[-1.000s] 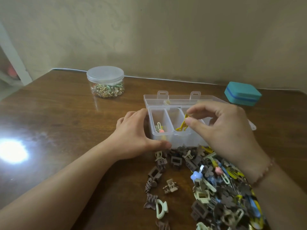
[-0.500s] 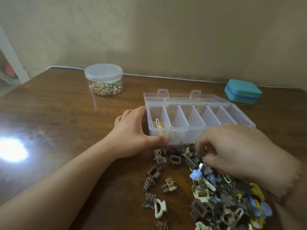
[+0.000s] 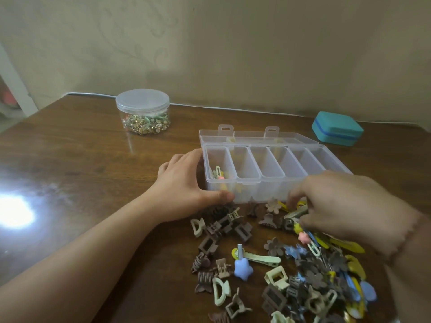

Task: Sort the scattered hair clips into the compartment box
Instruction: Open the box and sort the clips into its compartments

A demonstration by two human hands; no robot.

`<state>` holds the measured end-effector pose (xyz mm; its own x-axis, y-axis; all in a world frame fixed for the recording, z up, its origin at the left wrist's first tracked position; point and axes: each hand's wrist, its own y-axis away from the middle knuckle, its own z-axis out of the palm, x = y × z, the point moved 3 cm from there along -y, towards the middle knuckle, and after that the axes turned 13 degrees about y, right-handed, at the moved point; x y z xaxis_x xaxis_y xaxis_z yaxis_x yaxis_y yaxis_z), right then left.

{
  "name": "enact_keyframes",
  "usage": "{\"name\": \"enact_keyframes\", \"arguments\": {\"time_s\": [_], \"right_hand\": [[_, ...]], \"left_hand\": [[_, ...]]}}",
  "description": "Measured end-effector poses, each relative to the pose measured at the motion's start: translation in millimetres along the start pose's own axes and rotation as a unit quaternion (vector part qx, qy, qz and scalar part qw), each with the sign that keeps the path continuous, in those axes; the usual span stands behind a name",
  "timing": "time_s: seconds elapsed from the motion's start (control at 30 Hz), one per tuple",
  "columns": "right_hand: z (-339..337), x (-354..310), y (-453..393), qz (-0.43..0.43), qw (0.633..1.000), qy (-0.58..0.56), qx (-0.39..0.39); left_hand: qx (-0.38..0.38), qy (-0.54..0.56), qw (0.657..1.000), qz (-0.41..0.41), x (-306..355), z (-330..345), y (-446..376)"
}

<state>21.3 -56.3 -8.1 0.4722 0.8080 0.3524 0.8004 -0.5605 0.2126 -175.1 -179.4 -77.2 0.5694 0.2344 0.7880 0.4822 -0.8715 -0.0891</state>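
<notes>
**Many Clips on the Table, a Few in the Box**

Six long slots sit side by side in the clear compartment box point(image 3: 268, 169). It lies on the brown table point(image 3: 81, 159), and its lid is open and lies flat behind it. Some small clips point(image 3: 219, 174) are in the slot at the far left, one with a pink bit. Something yellow shows low down in the next slot, but it is too blurry to name. The other slots look bare.

The left hand point(image 3: 186, 190) holds the left end of the box. Its fingers curl round the side wall and its thumb presses on the front wall.

The right hand point(image 3: 345, 206) is down on the pile of hair clips point(image 3: 303, 264), just in front of the box. Its fingers are bent and dip into the clips near a yellow and silver one. The hand is blurry, so I cannot tell if it grips a clip.

The pile spreads from the front of the box down to the bottom edge. It has brown claw clips, cream ones, flower shapes, yellow and blue long clips, and a blue star clip point(image 3: 243, 269).

Far back on the left stands a round clear jar point(image 3: 142, 111) with its lid on and shiny little things inside. Far back on the right lies a teal case point(image 3: 337, 128), closed.
</notes>
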Motion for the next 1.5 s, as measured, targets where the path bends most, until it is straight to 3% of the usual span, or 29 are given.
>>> {"name": "enact_keyframes", "arguments": {"time_s": [0.37, 0.6, 0.73, 0.83, 0.87, 0.93, 1.03, 1.17, 1.2, 1.27, 1.33, 1.4, 1.5], "right_hand": [[2, 4, -3, 0.043, 0.998, 0.045, 0.000], [-4, 2, 3, -0.033, 0.999, -0.029, 0.011], [-17, 3, 12, -0.105, 0.982, -0.129, 0.091], [-27, -5, 7, -0.104, 0.893, -0.355, 0.256], [-27, -8, 4, -0.083, 0.865, -0.378, 0.319], [-22, -19, -2, -0.058, 0.865, -0.308, 0.391], [-14, -26, -10, -0.072, 0.892, -0.241, 0.375], [-25, -5, 1, -0.048, 0.865, -0.331, 0.374], [-27, 2, 4, -0.034, 0.884, -0.316, 0.342], [-22, 10, 6, -0.025, 0.955, -0.215, 0.205], [-16, 4, 8, -0.017, 0.989, -0.110, 0.097], [-11, -8, 6, -0.007, 0.996, -0.053, 0.065], [-2, -21, -3, 0.016, 0.996, 0.006, 0.082]], "left_hand": [[-0.001, -0.004, 1.000, 0.002, -1, 0, 0], [-0.004, -0.004, 1.000, -0.003, -1, 0, -1], [-0.002, -0.005, 1.000, -0.001, -2, 0, 0], [0.000, -0.004, 1.000, 0.004, -2, 0, 0], [0.000, -0.004, 1.000, 0.005, -2, 0, 0], [-0.002, -0.003, 1.000, 0.006, -2, 0, 0], [-0.002, -0.006, 1.000, 0.005, -2, 1, 0], [-0.003, -0.009, 1.000, 0.001, -1, 0, 0], [-0.003, -0.011, 1.000, 0.002, -1, 0, -1], [-0.004, -0.012, 1.000, 0.007, -2, 0, -1], [-0.005, -0.006, 1.000, 0.011, -3, -1, -1], [-0.006, -0.001, 1.000, 0.012, -4, -1, -2], [-0.006, -0.003, 1.000, 0.012, -4, -1, -2]]}}
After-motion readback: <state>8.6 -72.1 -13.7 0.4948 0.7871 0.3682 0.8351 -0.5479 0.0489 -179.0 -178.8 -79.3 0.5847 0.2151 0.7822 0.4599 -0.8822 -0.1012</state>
